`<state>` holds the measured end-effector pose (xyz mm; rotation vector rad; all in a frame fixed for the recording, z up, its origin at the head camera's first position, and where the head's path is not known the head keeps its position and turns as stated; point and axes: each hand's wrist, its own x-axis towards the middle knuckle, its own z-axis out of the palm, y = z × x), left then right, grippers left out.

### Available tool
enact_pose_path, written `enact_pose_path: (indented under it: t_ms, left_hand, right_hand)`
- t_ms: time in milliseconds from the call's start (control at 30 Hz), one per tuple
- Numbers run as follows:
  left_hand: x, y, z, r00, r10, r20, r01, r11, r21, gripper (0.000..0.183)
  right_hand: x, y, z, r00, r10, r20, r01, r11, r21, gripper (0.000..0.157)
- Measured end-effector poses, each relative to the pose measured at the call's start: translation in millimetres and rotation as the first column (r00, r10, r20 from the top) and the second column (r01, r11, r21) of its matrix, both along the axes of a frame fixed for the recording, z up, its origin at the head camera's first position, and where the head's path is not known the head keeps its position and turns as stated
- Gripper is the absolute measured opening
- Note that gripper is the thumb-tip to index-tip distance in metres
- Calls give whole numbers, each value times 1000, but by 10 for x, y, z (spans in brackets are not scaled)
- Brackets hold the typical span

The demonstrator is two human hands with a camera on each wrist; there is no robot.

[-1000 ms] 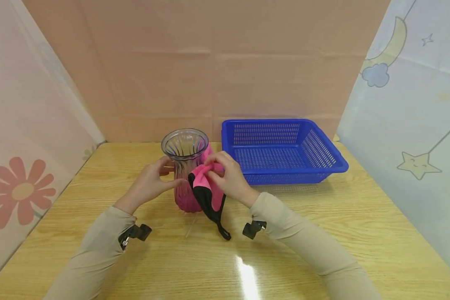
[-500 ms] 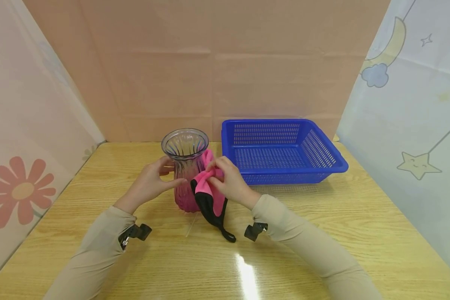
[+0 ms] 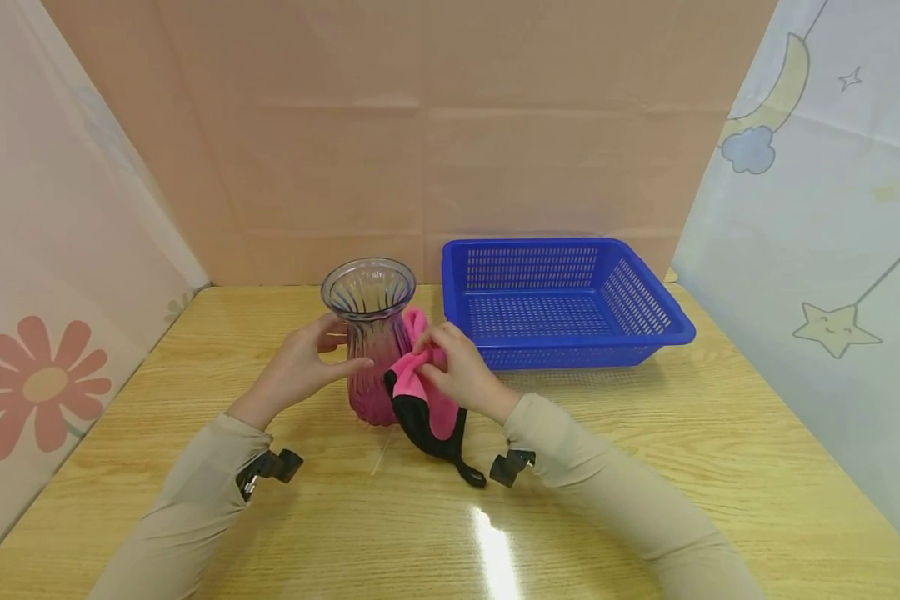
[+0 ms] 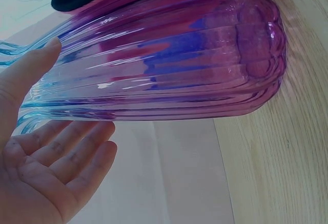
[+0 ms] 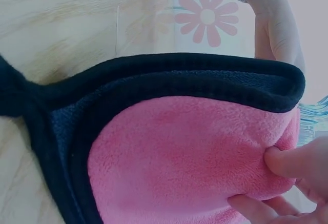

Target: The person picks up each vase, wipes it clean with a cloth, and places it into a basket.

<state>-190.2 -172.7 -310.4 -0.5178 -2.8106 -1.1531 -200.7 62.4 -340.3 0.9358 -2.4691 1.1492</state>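
Observation:
A ribbed glass vase [image 3: 366, 333], clear-blue at the top and pink below, stands upright on the table. My left hand [image 3: 303, 365] holds it from the left, thumb on the near side and fingers round the far side, as the left wrist view of the vase [image 4: 179, 60] shows. Against its right side hangs a pink cloth [image 3: 442, 408] with black edging and a black loop. My right hand [image 3: 461, 371] pinches a bunched fold of this cloth between thumb and fingers; in the right wrist view the cloth [image 5: 174, 147] spreads below the pinch.
Behind and right of my right hand sits a blue plastic basket [image 3: 570, 342] with slotted walls. The wooden table [image 3: 345, 533] carries everything. A peach sheet [image 3: 420, 167] hangs at the back, with printed sheets on both sides.
My right hand has moved slightly down and right along the vase, drawing the cloth with it. The cloth's loop has swung to the right. My left hand and the vase stay put.

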Motion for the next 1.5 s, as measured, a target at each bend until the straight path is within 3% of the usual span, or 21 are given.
enact_pose_path:
  t_ms: [633,1500]
  left_hand:
    - [5,-7,-13,1000,-1,-5,1,1000,-3,69]
    - [7,0,13,1000,-2,-1,2,1000,-5,62]
  right_hand:
    - [5,8,-34,1000,5,-24,-5,1000,-17,15]
    - [-3,-65,196,999,16,-45,-22,988,-154,11]
